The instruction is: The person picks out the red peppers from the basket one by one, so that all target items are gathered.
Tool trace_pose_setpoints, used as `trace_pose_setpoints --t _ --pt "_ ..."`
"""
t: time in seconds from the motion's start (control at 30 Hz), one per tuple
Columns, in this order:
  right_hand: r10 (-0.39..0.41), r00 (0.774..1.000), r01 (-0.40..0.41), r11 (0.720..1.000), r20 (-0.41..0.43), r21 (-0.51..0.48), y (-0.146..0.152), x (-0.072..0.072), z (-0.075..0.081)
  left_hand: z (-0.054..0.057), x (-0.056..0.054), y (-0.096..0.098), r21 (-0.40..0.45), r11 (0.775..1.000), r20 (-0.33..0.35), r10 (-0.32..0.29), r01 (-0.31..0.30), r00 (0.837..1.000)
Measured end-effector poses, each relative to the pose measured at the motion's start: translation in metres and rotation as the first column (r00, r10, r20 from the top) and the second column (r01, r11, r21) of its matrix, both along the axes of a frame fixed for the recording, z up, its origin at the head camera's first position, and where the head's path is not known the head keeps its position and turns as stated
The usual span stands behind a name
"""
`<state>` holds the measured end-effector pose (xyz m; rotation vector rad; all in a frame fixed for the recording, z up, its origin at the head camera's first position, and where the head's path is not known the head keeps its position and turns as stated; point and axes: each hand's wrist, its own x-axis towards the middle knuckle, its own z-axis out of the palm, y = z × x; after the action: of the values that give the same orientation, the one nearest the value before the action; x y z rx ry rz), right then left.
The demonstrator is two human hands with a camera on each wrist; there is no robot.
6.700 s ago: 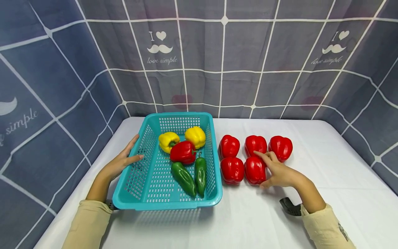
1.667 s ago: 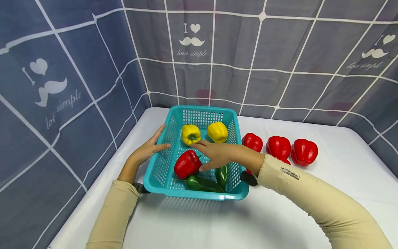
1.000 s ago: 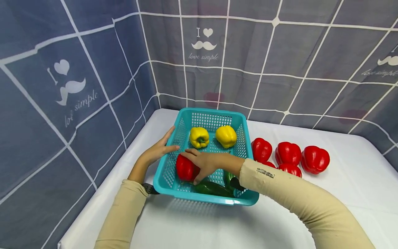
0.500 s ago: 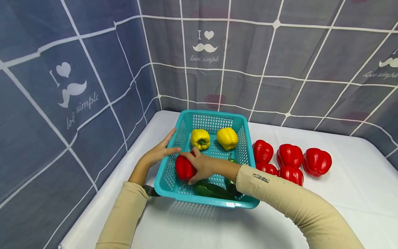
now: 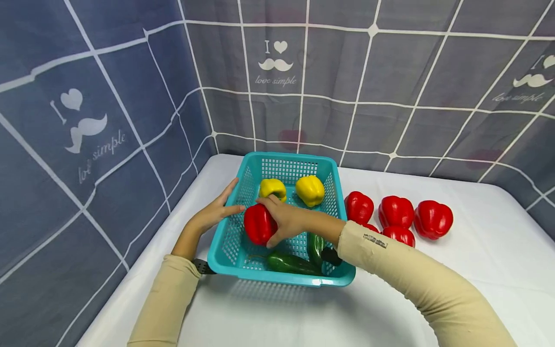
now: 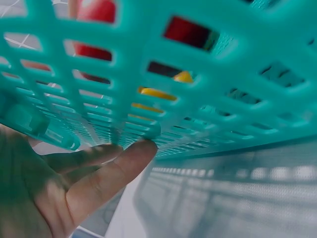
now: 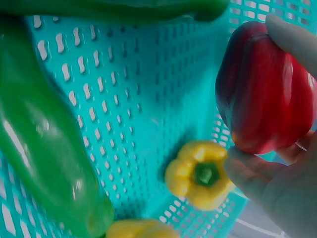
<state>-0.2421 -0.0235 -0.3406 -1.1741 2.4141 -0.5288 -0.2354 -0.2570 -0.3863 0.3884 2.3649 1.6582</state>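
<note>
My right hand grips a red bell pepper inside a turquoise plastic basket. In the right wrist view, thumb and fingers lie on opposite sides of that red bell pepper. My left hand rests at the basket's left wall, thumb over the rim. Its visible fingers extend straight against the outer wall in the left wrist view. Two yellow bell peppers lie at the basket's back, one partly hidden by the red one. Two long green peppers lie near the front.
Several red bell peppers sit on the white tablecloth right of the basket; the right sleeve partly covers that group. Grey-blue checked curtains stand behind and to the left. A dark wrist camera hangs over the basket's right front.
The right hand has gone from the red peppers on the table into the basket, taken hold of the red bell pepper there and raised it. The left hand stays at the basket's side.
</note>
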Motion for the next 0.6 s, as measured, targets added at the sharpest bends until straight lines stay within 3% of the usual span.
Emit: trace_pose_setpoints --t 0.6 --pt "-0.087 0.996 0.086 0.992 -0.005 -0.095 0.037 0.004 0.035 -0.002 -0.003 -0.002 -0.013 1.000 -0.006 -0.014 0.014 1.000"
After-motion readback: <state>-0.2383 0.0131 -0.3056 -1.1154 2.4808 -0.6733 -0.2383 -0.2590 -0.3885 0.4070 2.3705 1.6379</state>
